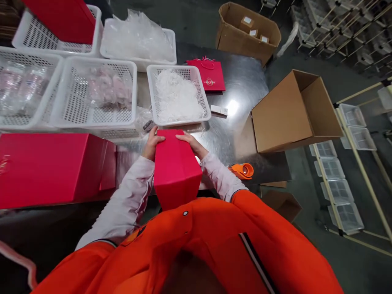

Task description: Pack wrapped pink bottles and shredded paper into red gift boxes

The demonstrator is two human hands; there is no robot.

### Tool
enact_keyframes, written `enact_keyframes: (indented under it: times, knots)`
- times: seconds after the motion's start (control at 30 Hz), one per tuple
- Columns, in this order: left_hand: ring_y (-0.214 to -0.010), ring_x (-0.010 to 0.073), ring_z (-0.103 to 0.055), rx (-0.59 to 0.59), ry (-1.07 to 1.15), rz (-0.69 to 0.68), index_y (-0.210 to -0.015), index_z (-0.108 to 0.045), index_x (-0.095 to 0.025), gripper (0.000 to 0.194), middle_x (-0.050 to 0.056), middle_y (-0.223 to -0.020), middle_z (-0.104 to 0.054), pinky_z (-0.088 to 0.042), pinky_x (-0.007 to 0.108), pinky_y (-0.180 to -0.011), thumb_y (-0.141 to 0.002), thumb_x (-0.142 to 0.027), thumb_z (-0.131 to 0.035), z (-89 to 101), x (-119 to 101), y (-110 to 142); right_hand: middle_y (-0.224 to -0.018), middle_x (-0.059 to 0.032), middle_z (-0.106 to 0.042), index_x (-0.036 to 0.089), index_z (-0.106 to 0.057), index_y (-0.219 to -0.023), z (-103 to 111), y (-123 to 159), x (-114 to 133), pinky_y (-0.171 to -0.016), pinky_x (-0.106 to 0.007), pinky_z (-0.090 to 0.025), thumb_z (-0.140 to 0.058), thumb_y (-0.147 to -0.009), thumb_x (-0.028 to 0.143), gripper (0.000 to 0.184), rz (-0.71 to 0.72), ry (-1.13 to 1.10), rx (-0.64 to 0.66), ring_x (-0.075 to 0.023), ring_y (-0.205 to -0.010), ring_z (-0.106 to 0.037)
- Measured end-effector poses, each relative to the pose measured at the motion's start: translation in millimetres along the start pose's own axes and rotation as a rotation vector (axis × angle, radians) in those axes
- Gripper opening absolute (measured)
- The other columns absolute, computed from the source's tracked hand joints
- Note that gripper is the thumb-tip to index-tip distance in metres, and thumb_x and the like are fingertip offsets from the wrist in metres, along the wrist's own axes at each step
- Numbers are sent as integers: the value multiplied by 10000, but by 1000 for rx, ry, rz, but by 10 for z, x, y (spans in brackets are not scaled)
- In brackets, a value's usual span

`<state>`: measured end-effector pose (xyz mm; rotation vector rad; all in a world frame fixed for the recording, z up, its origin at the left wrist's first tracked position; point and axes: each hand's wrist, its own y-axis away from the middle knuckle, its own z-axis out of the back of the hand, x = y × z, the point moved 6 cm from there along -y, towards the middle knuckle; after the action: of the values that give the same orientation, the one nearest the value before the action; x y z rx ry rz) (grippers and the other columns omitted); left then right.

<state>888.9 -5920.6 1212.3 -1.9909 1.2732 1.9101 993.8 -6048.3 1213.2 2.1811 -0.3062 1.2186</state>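
A pink-red box (176,169) stands on the metal table (241,87) right in front of me, its near end against my orange vest. My left hand (152,143) grips the box's far left corner, fingers curled over the top edge. My right hand (192,143) lies along its far right edge, fingers pressed to it. Just beyond the box stands a white basket of shredded white paper (177,96).
White baskets of wrapped items (98,94) fill the left. Red box stacks (49,167) lie at my left. A red paper bag (210,75), an orange tape dispenser (243,170) and an open cardboard box (294,110) stand to the right. Another carton (248,30) sits far back.
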Motion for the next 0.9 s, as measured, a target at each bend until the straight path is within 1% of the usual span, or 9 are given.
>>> enact_keyframes:
  times: [0.07, 0.17, 0.27, 0.33, 0.53, 0.63, 0.73, 0.8, 0.9]
  knots:
    - [-997, 274, -770, 66, 19, 52, -1242, -709, -138, 505, 80, -985, -776, -657, 315, -826, -759, -276, -761, -22, 0, 67, -912, -36, -754, 223, -693, -889, -77, 62, 100, -935, -391, -583, -934, -677, 562, 466, -8, 7, 130, -250, -993, -721]
    - [-915, 322, -787, 227, -1, 173, -1043, -750, -127, 381, 121, -880, -785, -674, 376, -781, -737, -350, -784, -123, -80, 191, -952, -31, -758, 235, -681, -909, -92, 174, 181, -954, -396, -579, -937, -692, 536, 451, 57, 16, 95, -250, -1024, -710]
    - [-835, 332, -783, 182, -31, 216, -919, -721, -152, 307, 114, -804, -771, -660, 371, -689, -629, -241, -770, -127, -180, 293, -972, -21, -747, 225, -671, -947, -43, 289, 170, -963, -392, -570, -944, -672, 495, 472, 109, 45, 16, -242, -1026, -697]
    - [-817, 331, -775, 136, -8, 180, -878, -704, -157, 327, 101, -776, -759, -654, 370, -681, -559, -212, -748, -129, -216, 351, -973, -13, -740, 221, -660, -955, -13, 358, 151, -976, -387, -561, -964, -615, 482, 526, 137, 61, 2, -233, -1004, -689]
    - [-793, 290, -749, 132, 24, 68, -949, -736, -142, 451, 91, -827, -764, -653, 362, -735, -529, -281, -824, -142, -169, 439, -1039, -9, -734, 236, -638, -1043, 25, 512, 148, -1002, -381, -554, -961, -586, 501, 619, 184, 54, -39, -229, -1004, -676]
    - [-759, 276, -738, 82, 25, 94, -954, -746, -153, 439, 94, -873, -786, -651, 355, -676, -541, -288, -808, 112, -167, 460, -1062, -21, -729, 245, -628, -1061, 175, 637, 131, -983, -389, -569, -949, -615, 508, 609, 185, 61, -58, -246, -1035, -672]
    - [-624, 204, -653, -202, -5, 53, -770, -684, -194, 279, 9, -693, -717, -622, 315, -593, -509, -248, -766, 695, -190, 522, -991, -12, -699, 266, -574, -1002, 610, 842, 64, -882, -378, -585, -922, -637, 485, 549, 207, 37, -281, -240, -966, -663]
    - [-623, 186, -625, -407, -9, -109, -693, -624, -213, 225, -41, -667, -680, -621, 316, -603, -488, -241, -711, 1036, -224, 580, -933, -3, -671, 278, -528, -967, 915, 965, -10, -809, -372, -582, -888, -642, 490, 529, 221, -10, -473, -230, -888, -646]
    - [-747, 259, -680, -279, -82, -66, -709, -672, -237, 205, 19, -737, -696, -638, 402, -664, -510, -284, -683, 1065, -82, 446, -977, -16, -694, 288, -539, -1022, 1123, 937, -99, -774, -385, -582, -844, -652, 514, 530, 200, -95, -451, -243, -879, -661]
